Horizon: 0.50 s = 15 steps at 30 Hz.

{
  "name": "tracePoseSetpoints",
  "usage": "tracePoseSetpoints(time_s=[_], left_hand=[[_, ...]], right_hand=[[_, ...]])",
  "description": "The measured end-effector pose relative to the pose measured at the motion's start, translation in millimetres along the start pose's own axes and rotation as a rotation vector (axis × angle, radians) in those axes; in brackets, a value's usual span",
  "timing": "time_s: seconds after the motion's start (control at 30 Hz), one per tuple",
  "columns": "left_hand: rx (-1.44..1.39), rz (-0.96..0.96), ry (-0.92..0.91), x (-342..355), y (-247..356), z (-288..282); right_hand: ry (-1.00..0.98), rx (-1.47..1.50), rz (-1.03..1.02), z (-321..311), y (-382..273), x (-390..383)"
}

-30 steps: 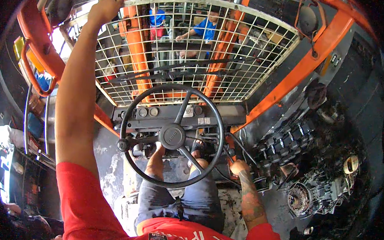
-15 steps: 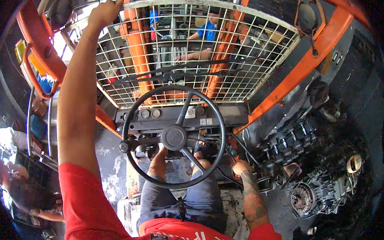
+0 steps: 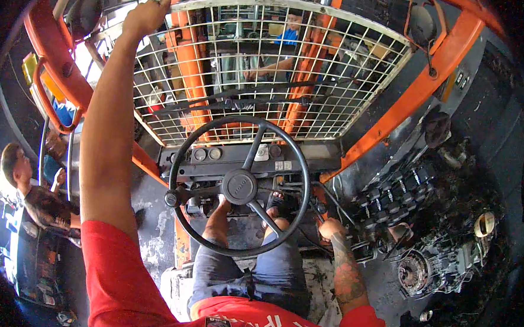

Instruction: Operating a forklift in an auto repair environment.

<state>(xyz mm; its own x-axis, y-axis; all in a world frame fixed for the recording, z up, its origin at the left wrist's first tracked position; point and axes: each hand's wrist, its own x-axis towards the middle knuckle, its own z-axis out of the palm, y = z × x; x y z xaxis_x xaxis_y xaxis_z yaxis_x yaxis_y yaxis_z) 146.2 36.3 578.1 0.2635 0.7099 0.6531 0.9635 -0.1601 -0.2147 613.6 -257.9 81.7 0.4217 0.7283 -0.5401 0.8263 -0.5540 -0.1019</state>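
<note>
My left arm reaches up and forward, and my left hand is closed on the upper left corner of a white wire mesh guard. A black three-spoke steering wheel with a small knob on its left rim stands before my lap, with neither hand on it. Low on the right, my right hand forms a fist at the rear end of an orange lever-like bar. What lies inside that fist is hidden. My feet rest on the floor below the wheel.
Orange posts flank the guard, with orange mast rails behind it. A person in blue works beyond the mesh; another person is at the left. Greasy engine parts lie at the right. A dashboard carries round gauges.
The person behind the mesh has bent lower and moved slightly right. At the left, the other person has straightened up and their head now shows. My hands keep their places.
</note>
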Motion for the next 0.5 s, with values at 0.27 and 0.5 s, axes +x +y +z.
tracePoseSetpoints(time_s=[0.27, 0.5], left_hand=[[-0.018, -0.01, 0.018, -5, 4, -2], [0.113, 0.046, 0.027, -5, -1, 4]], right_hand=[[0.014, 0.154, 0.03, -11, -11, -21], [-0.05, 0.073, -0.044, 9, 0, 15]])
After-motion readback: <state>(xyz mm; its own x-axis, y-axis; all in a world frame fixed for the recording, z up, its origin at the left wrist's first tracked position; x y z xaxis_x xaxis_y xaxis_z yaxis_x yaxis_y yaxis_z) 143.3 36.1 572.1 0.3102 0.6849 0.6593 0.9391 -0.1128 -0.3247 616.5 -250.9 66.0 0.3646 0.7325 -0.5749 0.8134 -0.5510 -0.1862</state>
